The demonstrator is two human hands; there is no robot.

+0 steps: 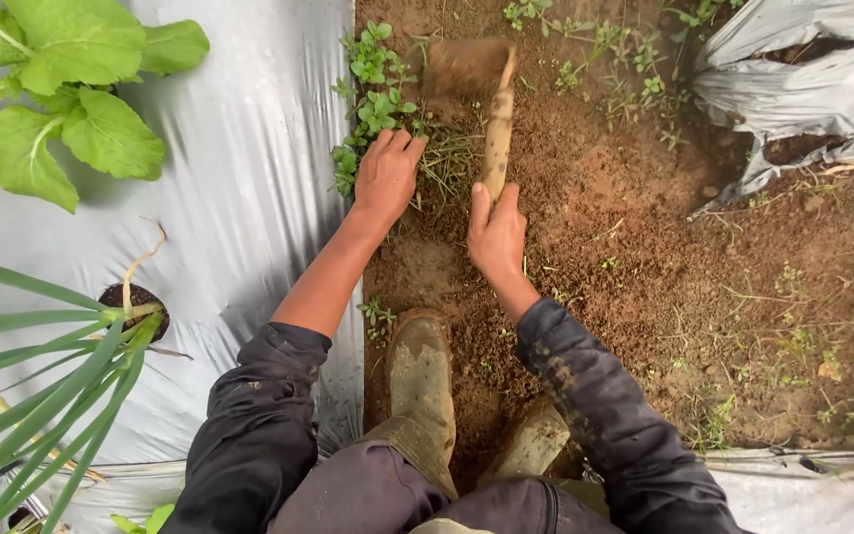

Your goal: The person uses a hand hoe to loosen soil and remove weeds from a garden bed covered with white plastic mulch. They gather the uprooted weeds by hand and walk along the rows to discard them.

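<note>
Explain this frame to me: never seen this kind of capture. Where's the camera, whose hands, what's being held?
There is one picture only, from a camera worn on a person's head, looking down, so the arms coming in from the bottom are the wearer's own. No machine is involved.

The right hand grips the wooden handle of a small hoe, whose muddy blade sits in the soil ahead. The left hand rests on a clump of weeds at the edge of the silver plastic mulch.

The ground is a bare soil furrow. The person's muddy boots show below. A leafy green plant grows through the plastic.
</note>
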